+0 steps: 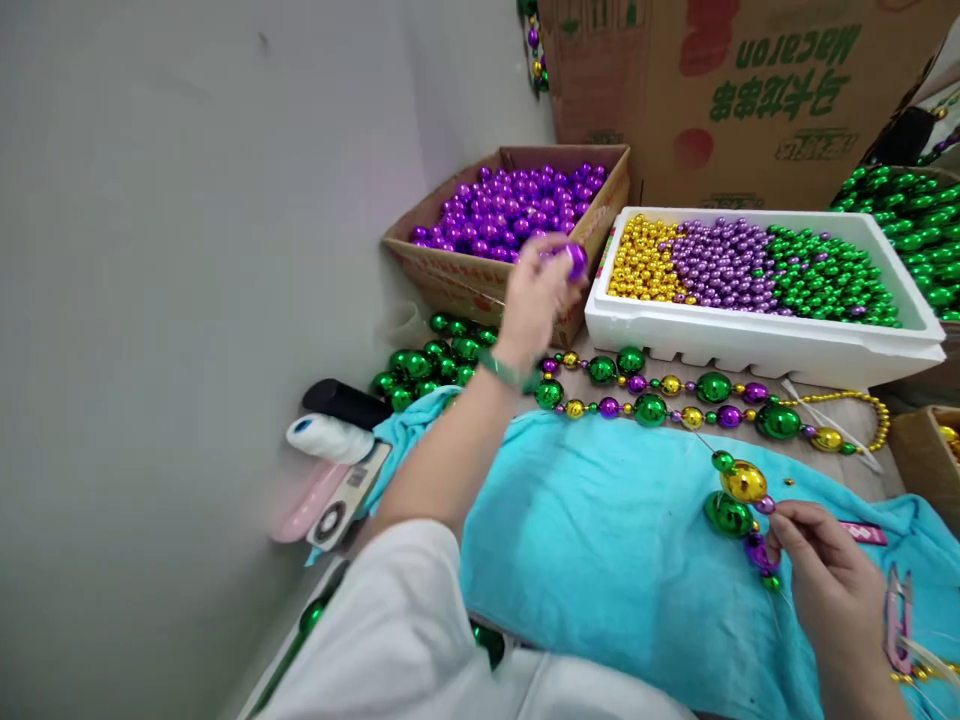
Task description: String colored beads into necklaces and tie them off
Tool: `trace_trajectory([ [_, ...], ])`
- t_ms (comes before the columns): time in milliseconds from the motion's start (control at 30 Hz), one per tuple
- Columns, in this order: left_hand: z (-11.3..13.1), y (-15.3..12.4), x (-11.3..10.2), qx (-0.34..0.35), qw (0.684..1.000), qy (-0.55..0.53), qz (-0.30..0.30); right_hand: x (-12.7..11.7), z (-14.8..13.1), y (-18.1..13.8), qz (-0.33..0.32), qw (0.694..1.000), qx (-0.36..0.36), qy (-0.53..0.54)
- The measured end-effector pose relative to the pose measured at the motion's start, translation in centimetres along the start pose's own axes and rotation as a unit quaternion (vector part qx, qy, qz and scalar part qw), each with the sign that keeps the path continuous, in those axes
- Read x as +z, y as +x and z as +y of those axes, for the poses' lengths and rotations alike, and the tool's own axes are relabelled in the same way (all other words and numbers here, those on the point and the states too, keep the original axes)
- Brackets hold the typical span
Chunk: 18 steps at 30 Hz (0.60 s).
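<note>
Left hand (pixel 536 295): I have it at the near right corner of an open brown cardboard box (pixel 457 275), fingertips pinched on one glossy purple round bead (pixel 576 262); the hand is blurred.

Right hand (pixel 832 570): I have thumb and fingers closed on a short string of shiny green, gold and purple beads (pixel 742 482), over the right side of a turquoise cloth (pixel 585 520) along the near edge of the bench (pixel 847 412).

Containers:
- The cardboard box, far left of the bench: glossy purple round beads (pixel 510 210), heaped.
- White foam tray (pixel 720 340), right of it: small gold beads (pixel 641 260) at the left end, small lilac beads (pixel 724 265) mid-tray, small green beads (pixel 832 285) at the right, a few lilac strays among them.
- Smaller brown carton (pixel 919 455), right edge, cut off: gold beads (pixel 951 435).

Along the tray's near edge: a long multicoloured bead strand (pixel 651 410), doubled back.
</note>
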<state>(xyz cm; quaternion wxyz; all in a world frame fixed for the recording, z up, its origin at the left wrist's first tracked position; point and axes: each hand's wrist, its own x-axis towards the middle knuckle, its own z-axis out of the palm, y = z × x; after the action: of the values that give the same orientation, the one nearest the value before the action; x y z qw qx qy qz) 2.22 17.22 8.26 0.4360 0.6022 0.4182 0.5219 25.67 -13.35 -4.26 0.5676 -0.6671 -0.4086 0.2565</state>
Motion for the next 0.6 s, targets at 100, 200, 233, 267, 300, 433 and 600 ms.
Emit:
trace_trajectory([
  [100,-1.5,-9.7,1.7,-0.203,0.929,-0.289,-0.114,0.4,0.1,-0.6,-0.018,1.000,-0.022,0.013],
  [200,-2.8,-15.4,2.7,-0.326,0.832,-0.442,-0.078,0.5,0.2,-1.7,-0.033,0.999,-0.037,0.008],
  [233,-2.9,-16.3,2.9,-0.345,0.811,-0.469,-0.056,0.4,0.2,-2.1,-0.035,0.999,-0.040,0.003],
  [267,-3.0,-17.0,3.1,-0.355,0.797,-0.487,-0.036,0.4,0.2,-2.5,-0.036,0.999,-0.040,-0.002],
  [300,-2.9,-17.5,3.2,-0.361,0.787,-0.499,-0.021,0.3,0.1,-2.9,-0.035,0.999,-0.041,-0.005],
  [433,-2.7,-18.7,3.7,-0.370,0.773,-0.516,-0.002,0.3,-0.2,-3.9,-0.043,0.998,-0.042,0.005],
  [600,-2.5,-19.9,4.2,-0.372,0.774,-0.512,0.002,0.3,-0.1,-4.3,-0.041,0.998,-0.045,-0.008],
])
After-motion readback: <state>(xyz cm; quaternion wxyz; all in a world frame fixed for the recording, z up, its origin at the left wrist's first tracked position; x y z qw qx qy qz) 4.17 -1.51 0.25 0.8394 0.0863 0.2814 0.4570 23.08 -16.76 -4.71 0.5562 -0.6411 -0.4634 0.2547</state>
